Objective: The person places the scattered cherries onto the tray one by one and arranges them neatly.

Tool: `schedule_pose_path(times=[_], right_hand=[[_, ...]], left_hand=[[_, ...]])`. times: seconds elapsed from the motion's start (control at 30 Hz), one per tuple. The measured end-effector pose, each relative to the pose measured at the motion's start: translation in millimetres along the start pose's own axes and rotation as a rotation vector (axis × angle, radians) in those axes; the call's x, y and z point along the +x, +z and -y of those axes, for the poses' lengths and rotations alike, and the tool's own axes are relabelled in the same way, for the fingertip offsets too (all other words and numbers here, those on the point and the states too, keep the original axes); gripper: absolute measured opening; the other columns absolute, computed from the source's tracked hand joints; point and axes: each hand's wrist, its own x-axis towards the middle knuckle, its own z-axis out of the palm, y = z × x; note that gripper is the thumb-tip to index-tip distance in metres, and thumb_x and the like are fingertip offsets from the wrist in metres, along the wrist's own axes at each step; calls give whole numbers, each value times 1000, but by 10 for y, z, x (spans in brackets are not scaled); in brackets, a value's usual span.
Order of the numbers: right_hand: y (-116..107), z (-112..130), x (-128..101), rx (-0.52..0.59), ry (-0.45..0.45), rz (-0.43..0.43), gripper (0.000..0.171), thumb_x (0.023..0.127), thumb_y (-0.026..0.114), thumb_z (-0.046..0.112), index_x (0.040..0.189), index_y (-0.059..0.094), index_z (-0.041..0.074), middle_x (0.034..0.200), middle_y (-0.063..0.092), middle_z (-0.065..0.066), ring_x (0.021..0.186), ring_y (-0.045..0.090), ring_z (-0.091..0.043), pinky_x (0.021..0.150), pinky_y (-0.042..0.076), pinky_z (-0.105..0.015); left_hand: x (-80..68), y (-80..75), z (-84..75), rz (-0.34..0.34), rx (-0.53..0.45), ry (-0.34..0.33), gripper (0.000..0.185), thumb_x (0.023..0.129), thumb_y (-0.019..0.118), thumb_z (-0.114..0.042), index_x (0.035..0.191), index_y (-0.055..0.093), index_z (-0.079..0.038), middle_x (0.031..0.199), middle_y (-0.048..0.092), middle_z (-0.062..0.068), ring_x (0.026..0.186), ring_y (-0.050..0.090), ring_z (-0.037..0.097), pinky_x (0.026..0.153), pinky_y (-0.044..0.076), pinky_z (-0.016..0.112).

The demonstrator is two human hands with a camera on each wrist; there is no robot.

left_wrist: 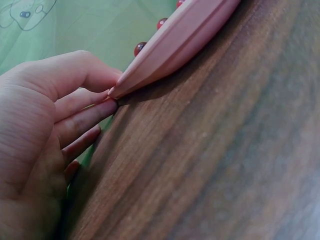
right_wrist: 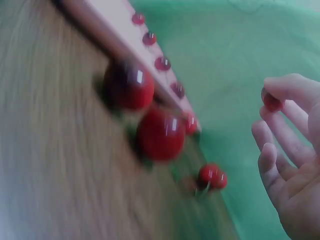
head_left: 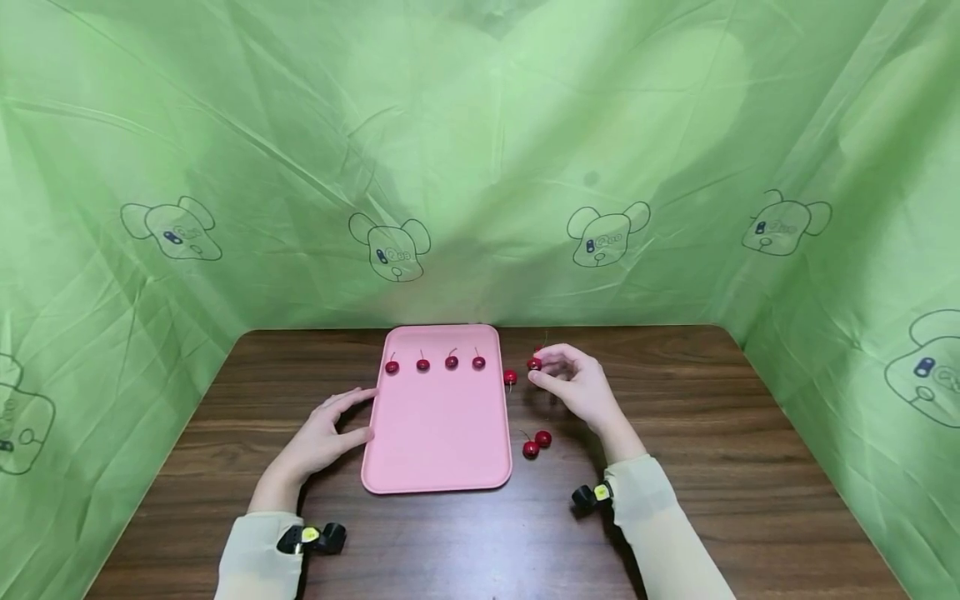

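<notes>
My right hand pinches a red cherry between thumb and fingertips, to the right of the pink tray. That same cherry shows at the fingertips in the right wrist view. Along the tray's far part lies a row of several stemmed cherries, the rightmost cherry close to the right rim. My left hand touches the tray's left edge with thumb and fingertips, fingers fairly straight. In the left wrist view, the fingertips meet the pink rim.
Right of the tray, a loose cherry lies against its edge. Nearer the front are two more, a cherry and a stemmed cherry. Another cherry is partly hidden behind my right hand. Green cloth walls the wooden table.
</notes>
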Motion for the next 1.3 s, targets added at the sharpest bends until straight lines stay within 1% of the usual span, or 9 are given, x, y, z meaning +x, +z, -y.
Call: schedule_pose_path(times=[0.2,0.47,0.63,0.77,0.87,0.97,1.07,1.17,1.3], right_hand=[[266,226,59,4,3,16,29,91,90,11,118,77,9,108,80,-12,98,74,-23,80,58,-28],[771,393,249,-19,-6,36,29,89,92,15,114,77,10,104,80,-4,94,76,-25,82,61,-39],[1124,451,321,-35,13,60,32,89,93,21,115,77,12,103,80,-1,95,77,-25,80,61,-35],[1449,458,316,-21,40,84,35,91,91,25,118,76,10,106,79,-3,96,75,-23,82,62,-32],[1686,431,294,-11,53,96,34,92,91,26,118,76,12,104,77,-1,93,73,-15,82,62,-29],[1875,393,284,-11,48,99,31,91,92,23,116,76,12,102,77,2,90,72,-9,82,61,-26],[2003,363,292,-17,35,100,30,91,91,20,115,76,11,102,77,4,91,73,-11,84,61,-24],[2083,342,300,-28,31,109,29,91,91,18,115,76,11,102,78,4,93,74,-14,85,60,-24],[2156,320,302,-61,33,127,27,90,91,17,113,76,12,101,77,3,91,72,-11,85,59,-23]], left_hand=[[2,8,9,0,-2,-3,66,95,86,-27,155,62,-13,165,46,29,155,37,51,120,30,74],[18,20,28,0,-4,2,66,95,86,-28,155,62,-14,165,46,28,155,37,52,120,29,75],[19,21,36,1,-8,0,65,95,86,-27,155,63,-14,165,46,28,155,37,51,120,29,75],[16,22,42,-1,-13,1,65,95,86,-27,155,63,-14,165,46,28,155,37,51,120,29,75],[12,22,48,-2,-16,3,65,95,86,-27,155,63,-15,165,46,28,155,37,51,120,29,75],[11,26,48,-7,-11,13,64,95,86,-26,154,63,-14,164,47,28,154,38,52,120,30,75],[9,28,45,-10,-8,22,64,95,86,-26,154,63,-13,164,48,29,154,38,52,120,30,74],[9,26,39,-13,-6,26,64,95,86,-26,154,63,-13,164,48,29,154,39,52,120,31,73],[9,18,36,-16,-3,29,64,95,86,-25,154,64,-14,163,48,29,153,39,52,120,30,73]])
